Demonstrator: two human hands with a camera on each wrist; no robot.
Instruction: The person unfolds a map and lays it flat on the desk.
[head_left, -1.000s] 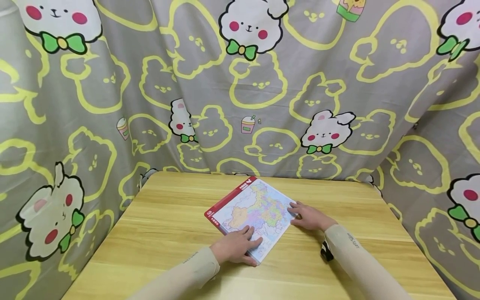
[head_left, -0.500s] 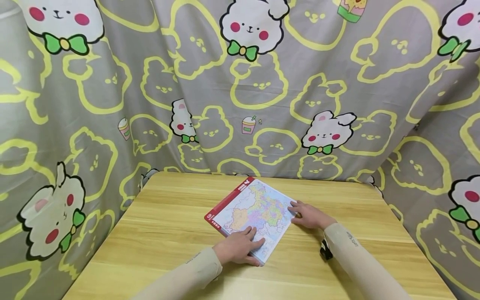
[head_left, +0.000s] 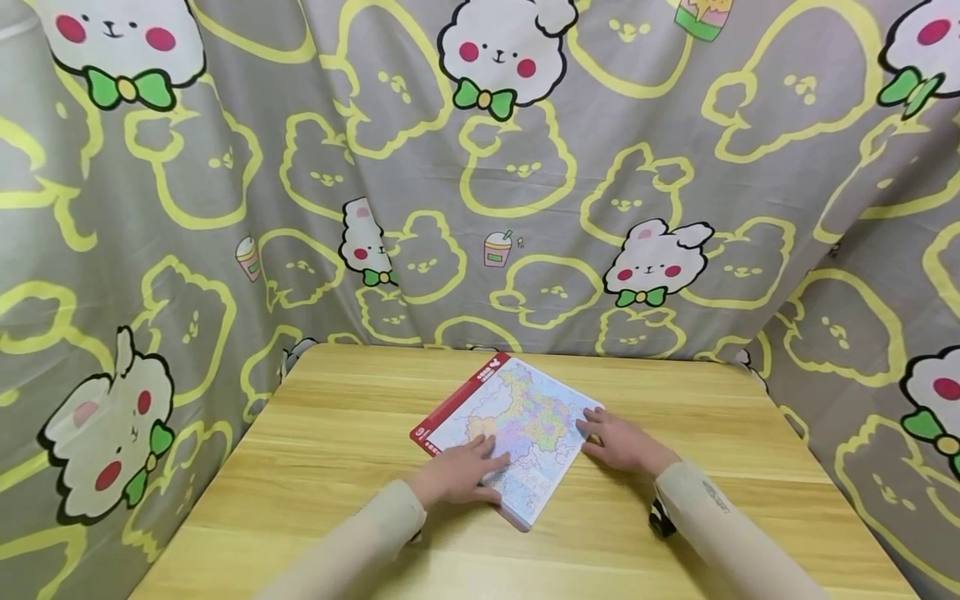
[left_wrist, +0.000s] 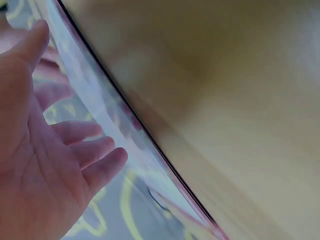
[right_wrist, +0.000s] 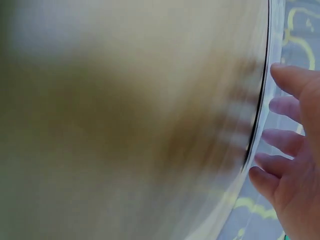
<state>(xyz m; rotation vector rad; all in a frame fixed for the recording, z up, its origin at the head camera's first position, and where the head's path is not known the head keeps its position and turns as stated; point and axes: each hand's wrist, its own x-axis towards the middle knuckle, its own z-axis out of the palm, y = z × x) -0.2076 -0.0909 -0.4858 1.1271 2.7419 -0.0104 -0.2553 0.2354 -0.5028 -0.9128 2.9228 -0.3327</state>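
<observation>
A flat board printed with a coloured map (head_left: 525, 417) and edged in red on one side lies turned cornerwise on the wooden table. My left hand (head_left: 457, 473) is over its near left edge, fingers spread and reaching across the printed face. In the left wrist view that hand (left_wrist: 45, 145) shows its palm, with relaxed fingers beside the board's thin edge (left_wrist: 100, 85). At the board's right corner, the fingertips of my right hand (head_left: 621, 442) touch the printed face. The right wrist view shows this hand (right_wrist: 295, 145) with fingers slightly bent along the edge.
The light wooden table (head_left: 315, 500) extends around the board on all sides. Behind it and at both sides hangs a grey curtain (head_left: 420, 183) with yellow outlines and white cartoon animals. A black-and-white strap (head_left: 662, 518) shows under the right wrist.
My left hand has shifted left and slightly away from me along the board's edge, baring more of the near corner. My right hand has moved a little right and nearer; the board stays nearly in place.
</observation>
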